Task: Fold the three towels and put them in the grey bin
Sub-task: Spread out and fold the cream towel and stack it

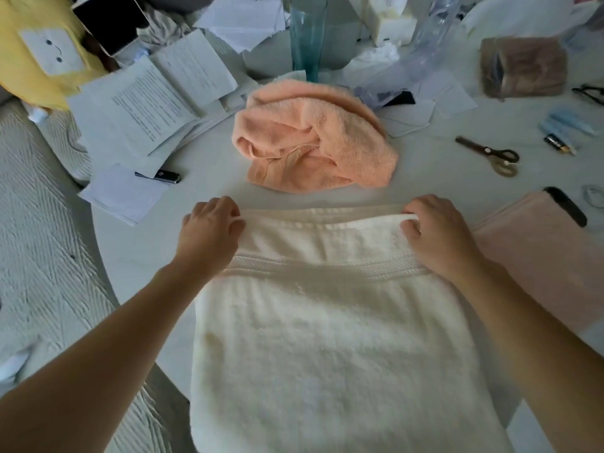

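Observation:
A cream towel lies flat on the white table right in front of me, its near end hanging over the table edge. My left hand pinches its far left corner. My right hand grips the far right corner, where the top layer is lifted slightly. Beyond it an orange towel sits crumpled in a heap. A pale pink towel lies flat at the right, partly under my right forearm. No grey bin is in view.
Loose papers and a black pen lie at the left. Scissors and a black comb lie at the right. A tall glass vase stands at the back. A textured bedspread is at the left.

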`<state>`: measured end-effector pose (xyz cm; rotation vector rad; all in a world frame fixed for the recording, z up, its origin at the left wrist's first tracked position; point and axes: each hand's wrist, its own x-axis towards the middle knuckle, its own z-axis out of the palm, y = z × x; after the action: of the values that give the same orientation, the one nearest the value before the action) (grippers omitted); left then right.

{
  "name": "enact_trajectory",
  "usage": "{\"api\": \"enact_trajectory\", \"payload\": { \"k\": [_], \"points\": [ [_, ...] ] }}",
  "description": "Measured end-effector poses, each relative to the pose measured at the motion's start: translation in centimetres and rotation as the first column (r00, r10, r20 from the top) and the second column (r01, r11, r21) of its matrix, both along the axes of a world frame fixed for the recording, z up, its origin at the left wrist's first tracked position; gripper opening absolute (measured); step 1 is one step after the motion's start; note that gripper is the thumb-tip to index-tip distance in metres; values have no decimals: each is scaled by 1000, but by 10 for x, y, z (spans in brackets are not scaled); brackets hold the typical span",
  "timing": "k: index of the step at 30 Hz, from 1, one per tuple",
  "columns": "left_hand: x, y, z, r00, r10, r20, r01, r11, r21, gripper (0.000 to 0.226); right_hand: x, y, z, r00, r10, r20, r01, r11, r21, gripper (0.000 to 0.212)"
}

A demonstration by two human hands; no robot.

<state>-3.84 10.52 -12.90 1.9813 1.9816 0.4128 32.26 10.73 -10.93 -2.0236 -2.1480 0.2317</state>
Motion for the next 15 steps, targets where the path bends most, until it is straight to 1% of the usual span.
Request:
{"api": "enact_trajectory", "payload": {
  "k": [2,4,5,6,7,8,9,10,11,12,14,15],
  "points": [
    [-2,-2,0,995,-42,-89,43,999,9,14,2,-1,3,1000,10,2,-10,1000,-17,14],
    [-4,-4,3,996,-56,-76,63,993,98,12,3,-5,7,999,15,-44,-17,999,-46,13],
    [-5,-6,7,998,-61,-14,62,986,157,10,3,-8,12,996,34,-77,-38,998,-49,13],
    [-4,-9,12,995,-52,90,32,977,209,7,5,-10,18,992,57,-115,-61,998,-34,13],
    [-3,-10,16,976,-22,217,-31,970,240,4,7,-13,26,984,72,-164,-73,997,-1,13],
    [-3,-12,20,941,26,336,-113,964,242,3,10,-14,34,971,79,-225,-70,996,47,13],
    [-3,-13,23,900,96,426,-210,950,230,10,12,-15,42,954,86,-288,-59,993,101,13],
    [-3,-13,25,860,159,486,-294,932,214,14,13,-14,49,937,101,-334,-53,987,149,13],
    [-3,-13,25,828,208,520,-347,919,186,16,11,-11,53,930,107,-352,-53,986,161,13],
    [-4,-11,24,822,234,519,-359,921,152,15,9,-5,52,937,92,-338,-52,991,127,14],
    [-4,-7,15,875,220,432,-294,949,113,9,5,6,38,960,35,-279,-21,998,53,15],
    [-5,-3,11,899,199,391,-267,955,127,6,4,11,29,963,0,-269,14,999,51,16]
  ]
}}
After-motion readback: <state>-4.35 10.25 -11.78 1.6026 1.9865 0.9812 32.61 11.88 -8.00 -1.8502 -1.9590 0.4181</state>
